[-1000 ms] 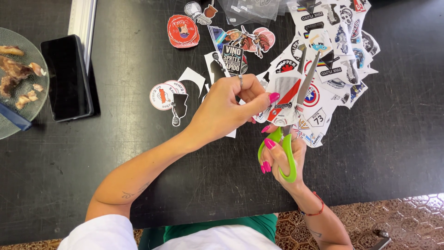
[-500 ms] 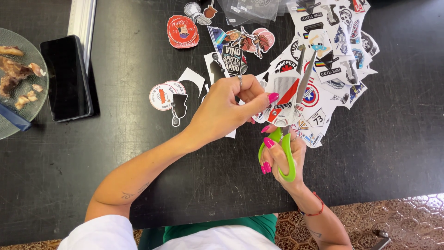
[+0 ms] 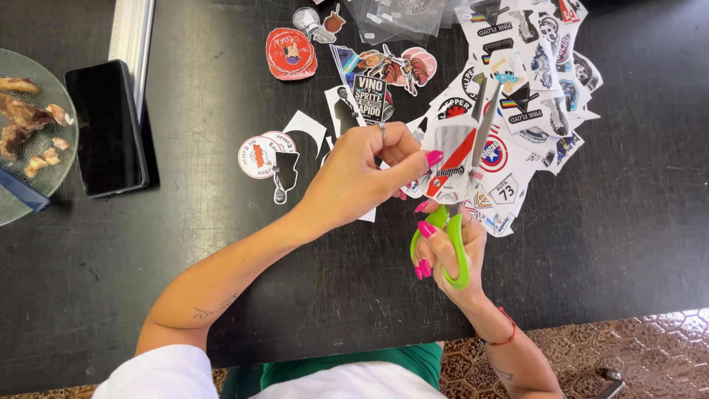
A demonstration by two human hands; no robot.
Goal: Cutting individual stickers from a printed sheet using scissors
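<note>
Frame centre: left hand pinching white-and-red sticker, fingers closed on its edge. Right hand gripping green-handled scissors, fingers through loops, blades parted around sticker. Loose stickers upper right; phone left.

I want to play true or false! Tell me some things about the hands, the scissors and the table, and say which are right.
1. The right hand holds green-handled scissors. True.
2. The left hand pinches a sticker sheet that the scissors are cutting. True.
3. The phone lies to the right of the sticker pile. False: it lies at the left, beside the plate.
4. The table is white. False: it is black.
5. The plate is empty. False: it holds food scraps.
</note>
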